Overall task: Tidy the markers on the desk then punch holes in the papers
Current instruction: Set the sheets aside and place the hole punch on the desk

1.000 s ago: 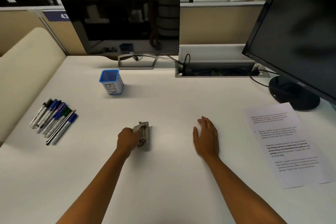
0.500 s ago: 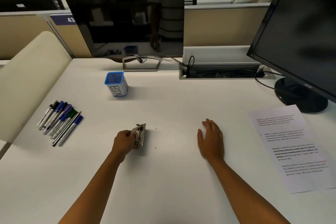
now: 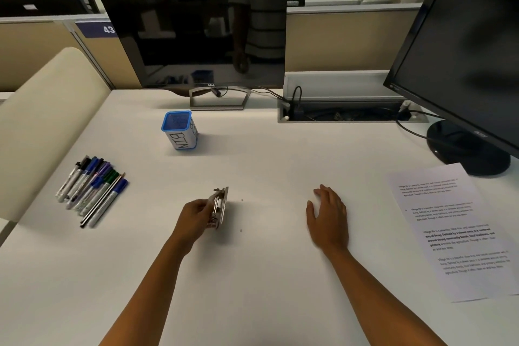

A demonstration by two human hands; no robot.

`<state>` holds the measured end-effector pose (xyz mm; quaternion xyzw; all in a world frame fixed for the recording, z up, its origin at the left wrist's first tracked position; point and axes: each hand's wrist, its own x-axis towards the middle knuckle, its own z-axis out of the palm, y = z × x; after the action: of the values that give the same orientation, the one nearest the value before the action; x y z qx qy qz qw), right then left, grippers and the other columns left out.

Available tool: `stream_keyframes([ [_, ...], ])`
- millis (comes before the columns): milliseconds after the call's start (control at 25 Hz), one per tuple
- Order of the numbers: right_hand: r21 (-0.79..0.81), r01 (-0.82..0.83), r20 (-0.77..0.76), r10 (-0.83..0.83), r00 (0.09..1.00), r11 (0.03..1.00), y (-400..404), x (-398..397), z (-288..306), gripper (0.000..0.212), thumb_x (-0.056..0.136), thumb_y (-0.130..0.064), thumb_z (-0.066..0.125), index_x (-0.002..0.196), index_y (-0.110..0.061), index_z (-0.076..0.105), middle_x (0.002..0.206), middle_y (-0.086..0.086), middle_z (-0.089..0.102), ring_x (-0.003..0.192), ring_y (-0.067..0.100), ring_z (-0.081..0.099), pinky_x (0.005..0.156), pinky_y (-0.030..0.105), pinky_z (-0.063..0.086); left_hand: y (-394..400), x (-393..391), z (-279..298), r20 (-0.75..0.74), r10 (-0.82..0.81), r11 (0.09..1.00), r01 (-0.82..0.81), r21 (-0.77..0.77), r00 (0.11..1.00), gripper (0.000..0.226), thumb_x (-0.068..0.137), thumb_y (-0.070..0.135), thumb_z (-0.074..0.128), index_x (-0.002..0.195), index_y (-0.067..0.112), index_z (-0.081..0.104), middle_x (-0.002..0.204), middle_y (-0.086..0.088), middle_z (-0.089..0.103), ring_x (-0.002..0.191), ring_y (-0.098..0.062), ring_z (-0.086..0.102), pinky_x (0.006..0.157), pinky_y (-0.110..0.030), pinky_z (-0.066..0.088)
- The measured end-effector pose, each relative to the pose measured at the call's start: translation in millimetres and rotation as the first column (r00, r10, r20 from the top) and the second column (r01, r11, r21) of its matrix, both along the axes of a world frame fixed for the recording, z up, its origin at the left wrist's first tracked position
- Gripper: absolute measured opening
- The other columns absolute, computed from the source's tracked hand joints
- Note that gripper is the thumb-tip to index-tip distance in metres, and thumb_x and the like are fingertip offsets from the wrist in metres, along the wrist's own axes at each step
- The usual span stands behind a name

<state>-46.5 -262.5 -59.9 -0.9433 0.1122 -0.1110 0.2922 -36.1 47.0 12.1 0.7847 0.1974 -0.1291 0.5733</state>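
My left hand (image 3: 193, 218) grips a small metal hole punch (image 3: 219, 207) at the middle of the white desk (image 3: 252, 275) and holds it tilted up on its edge. Two tiny paper dots lie just right of it. My right hand (image 3: 327, 218) rests flat on the desk with its fingers straight, apart from the punch. Several markers (image 3: 91, 189) lie side by side at the left. A printed sheet of paper (image 3: 455, 230) lies at the right. A blue pen holder marked BIN (image 3: 179, 132) stands behind the punch.
A monitor (image 3: 196, 34) stands at the back and a second one (image 3: 463, 59) on a round base at the right. An open cable tray (image 3: 342, 112) sits between them. A cream padded panel (image 3: 42, 121) borders the desk's left side.
My left hand has tipped the hole punch from lying flat up onto its edge, and two paper dots have appeared on the desk beside it. My right hand has stayed flat.
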Motion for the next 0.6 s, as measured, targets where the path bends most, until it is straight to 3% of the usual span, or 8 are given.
stream_keyframes([
  [80,0.002,-0.001,0.0,0.001,1.0,1.0,-0.6,0.9,-0.8,0.037,0.095,-0.03,0.054,0.129,-0.018,0.055,0.143,-0.002,0.05,0.136,0.017,0.041,0.114,0.036,0.033,1.9,5.1,-4.4,0.069,-0.042,0.866,0.002,0.5,0.997,0.032,0.098,0.033,0.053,0.106,0.004,0.063,0.096,-0.01,0.068,0.089,-0.031,0.063,0.071,-0.035,0.049],
  [120,0.007,-0.001,0.001,0.001,1.0,1.0,-0.7,0.9,-1.3,0.037,0.094,-0.03,0.054,0.129,-0.018,0.055,0.143,-0.002,0.05,0.137,0.017,0.041,0.114,0.036,0.032,1.1,5.8,-7.5,0.09,-0.034,0.797,-0.028,0.603,0.995,0.031,0.098,0.031,0.054,0.109,0.003,0.061,0.1,-0.013,0.068,0.093,-0.035,0.063,0.075,-0.037,0.047],
  [240,0.016,-0.004,0.005,0.004,1.0,1.0,-0.1,0.4,-0.8,0.037,0.094,-0.03,0.053,0.129,-0.018,0.055,0.144,-0.002,0.049,0.137,0.016,0.04,0.115,0.035,0.032,-4.9,5.3,-16.1,0.189,-0.002,0.782,-0.117,0.613,0.982,0.026,0.096,0.022,0.056,0.106,-0.001,0.06,0.1,-0.018,0.068,0.094,-0.038,0.062,0.073,-0.034,0.04],
  [360,0.015,-0.002,0.006,0.002,1.0,1.0,-0.5,0.0,0.3,0.037,0.095,-0.03,0.053,0.13,-0.018,0.055,0.144,-0.001,0.049,0.138,0.017,0.04,0.115,0.036,0.032,-6.4,5.9,-18.4,0.165,0.029,0.788,-0.124,0.603,0.986,0.028,0.094,0.027,0.057,0.1,0.0,0.061,0.097,-0.017,0.068,0.09,-0.038,0.062,0.069,-0.035,0.04],
  [440,0.019,-0.001,0.005,0.001,1.0,1.0,-0.8,0.0,-0.1,0.037,0.095,-0.03,0.054,0.13,-0.018,0.055,0.144,-0.001,0.049,0.138,0.017,0.04,0.115,0.036,0.032,-10.1,3.9,-13.5,0.141,0.039,0.705,-0.127,0.698,0.989,0.036,0.093,0.033,0.059,0.108,0.0,0.06,0.106,-0.018,0.064,0.101,-0.039,0.059,0.074,-0.042,0.047],
  [520,0.023,0.0,0.006,0.0,1.0,1.0,-0.7,0.4,-0.7,0.037,0.094,-0.03,0.053,0.13,-0.019,0.055,0.144,-0.002,0.049,0.137,0.016,0.039,0.115,0.037,0.033,-19.0,-4.3,-11.6,0.244,-0.048,0.61,-0.165,0.775,0.968,0.042,0.091,0.034,0.063,0.122,0.005,0.058,0.118,-0.013,0.058,0.109,-0.036,0.054,0.081,-0.046,0.047],
  [600,0.019,0.001,0.01,-0.002,1.0,1.0,-1.0,0.8,-1.0,0.036,0.095,-0.03,0.053,0.129,-0.019,0.055,0.144,-0.003,0.049,0.137,0.016,0.04,0.115,0.037,0.033,-31.9,-18.6,-16.8,0.373,-0.288,0.687,-0.081,0.722,0.882,0.037,0.087,0.028,0.069,0.119,0.011,0.061,0.117,-0.006,0.058,0.11,-0.027,0.054,0.085,-0.04,0.049],
])
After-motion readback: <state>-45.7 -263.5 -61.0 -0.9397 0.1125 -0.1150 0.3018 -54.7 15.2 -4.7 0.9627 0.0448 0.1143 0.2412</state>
